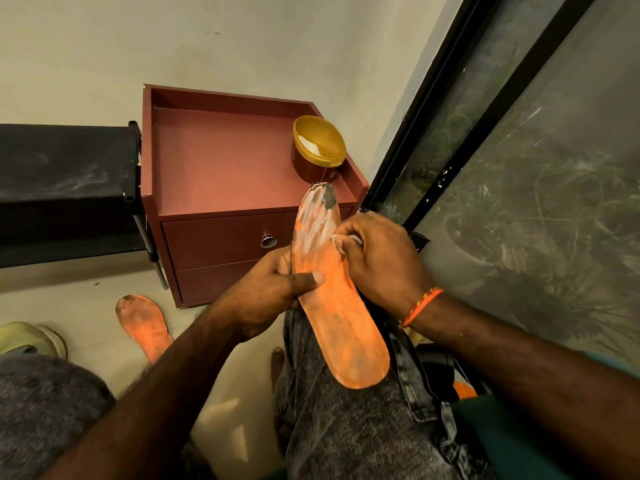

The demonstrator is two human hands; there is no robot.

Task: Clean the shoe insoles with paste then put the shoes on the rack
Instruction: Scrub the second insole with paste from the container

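The left hand grips an orange insole at its middle, thumb across the top, its heel resting on the person's grey-jeaned thigh. The right hand pinches a small white cloth against the paste-smeared toe end. At twelve o'clock, a red-brown cabinet against the pale wall carries an open gold paste jar. At eight o'clock a second insole lies on the tiled floor; at ten, a black rack.

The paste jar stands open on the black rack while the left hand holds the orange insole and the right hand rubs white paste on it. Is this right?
Not quite. The head view shows the paste jar open on the red cabinet, not on the black rack. The rest holds: the left hand holds the orange insole, and the right hand rubs white paste on it.
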